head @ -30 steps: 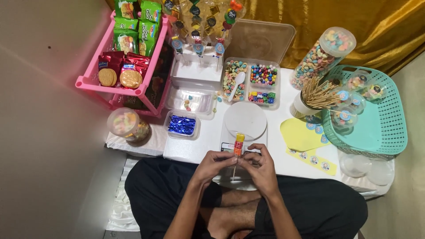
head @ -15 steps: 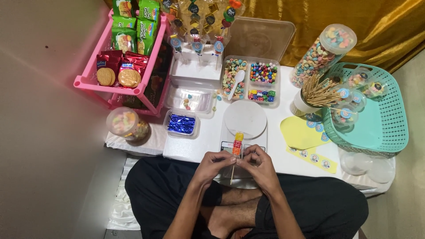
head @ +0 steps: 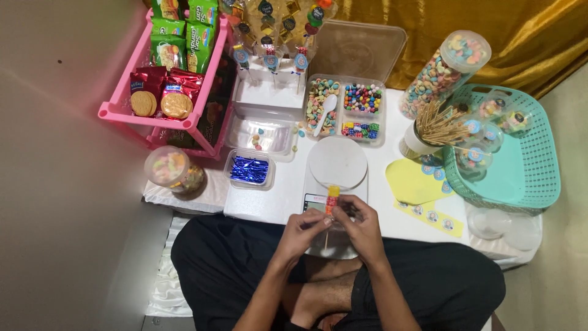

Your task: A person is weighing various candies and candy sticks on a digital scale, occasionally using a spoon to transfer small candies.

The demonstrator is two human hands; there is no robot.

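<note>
Holding a candy skewer [head: 332, 200] upright between both hands, we keep it just in front of the white kitchen scale [head: 337, 164]; our left hand [head: 304, 230] pinches the stick low down, our right hand [head: 361, 224] closes round it beside the sweets; several coloured sweets already sit stacked on it, so we judge the threading well along, wrapping not yet begun; behind the scale lies the divided candy tray [head: 346, 110]; right of the scale, finished pieces fill the teal basket [head: 520, 165].
</note>
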